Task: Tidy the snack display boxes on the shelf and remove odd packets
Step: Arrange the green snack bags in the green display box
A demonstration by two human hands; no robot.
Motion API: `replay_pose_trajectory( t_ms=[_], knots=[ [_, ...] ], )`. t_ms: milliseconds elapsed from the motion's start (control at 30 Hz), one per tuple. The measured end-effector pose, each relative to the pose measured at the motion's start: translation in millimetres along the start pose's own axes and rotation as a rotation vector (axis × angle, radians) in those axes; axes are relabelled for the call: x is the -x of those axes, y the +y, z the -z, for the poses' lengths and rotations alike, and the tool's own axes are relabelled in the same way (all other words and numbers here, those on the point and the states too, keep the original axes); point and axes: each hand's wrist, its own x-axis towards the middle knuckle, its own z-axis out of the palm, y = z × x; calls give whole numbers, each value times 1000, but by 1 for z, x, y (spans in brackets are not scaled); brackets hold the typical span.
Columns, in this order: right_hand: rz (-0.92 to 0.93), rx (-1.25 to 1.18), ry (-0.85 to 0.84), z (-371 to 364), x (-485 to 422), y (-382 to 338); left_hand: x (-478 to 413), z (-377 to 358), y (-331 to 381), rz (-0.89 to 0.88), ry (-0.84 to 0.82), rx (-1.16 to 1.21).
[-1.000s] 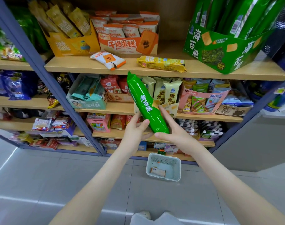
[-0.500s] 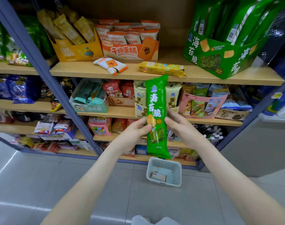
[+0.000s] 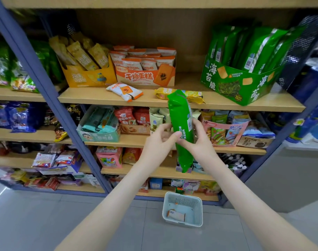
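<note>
A long green seaweed-crisp packet [image 3: 181, 124] stands upright in front of the shelves, back side towards me. My left hand [image 3: 158, 142] pinches its left edge and my right hand [image 3: 199, 140] grips its right side. The matching green display box [image 3: 236, 82] with several green packets sits askew on the upper shelf at the right. On the same shelf stand an orange box [image 3: 145, 77] and a yellow box [image 3: 89, 77]. In front of them lie a loose white-orange packet [image 3: 124, 91] and a loose yellow packet [image 3: 194, 96].
A pale basket [image 3: 182, 201] stands on the grey floor below my hands, with a small packet [image 3: 175, 215] inside. The lower shelves hold a teal box [image 3: 98, 136], a pink box [image 3: 227, 129] and several other snacks. A blue upright [image 3: 51, 98] divides the shelving.
The green packet has been turned from its printed front to its back and lifted slightly to the right. Both hands keep hold of it. The view has tilted upward.
</note>
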Motion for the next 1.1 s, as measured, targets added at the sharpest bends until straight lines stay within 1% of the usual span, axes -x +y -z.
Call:
replay_pose_trajectory(
  t_ms=[100,133,200,267,333,433,500,567,633,667,700,800,867,1000,1100],
  knots=[
    [93,16,-61,10,-6,-15,-16,-1,18,-77,88,29],
    [108,12,-60,16,-8,-19,-23,2,24,-91,75,60],
    [104,19,-39,31,-15,-26,-40,5,36,-97,-14,116],
    [104,110,-1,47,-25,-36,-55,4,51,-127,-103,125],
    [166,210,89,61,-37,-45,-67,-2,67,-216,-123,79],
    [317,273,299,77,-61,-50,-84,-22,90,-346,-26,-34],
    [482,357,390,88,-80,-48,-93,-44,103,-387,36,-48],
    [636,446,384,104,-99,-43,-105,-66,113,-387,138,-5],
    [687,501,331,126,-115,-38,-122,-83,118,-383,246,67],
    [706,553,343,140,-123,-36,-132,-88,120,-381,289,104],
    [724,618,408,154,-131,-32,-143,-92,122,-383,331,138],
    [696,784,670,196,-157,-25,-171,-103,127,-406,414,220],
    [635,827,736,216,-172,-24,-187,-112,128,-408,410,246],
    [550,851,721,238,-197,-20,-213,-130,126,-400,338,225],
    [543,783,650,243,-204,-15,-226,-138,127,-403,299,209]
  ],
)
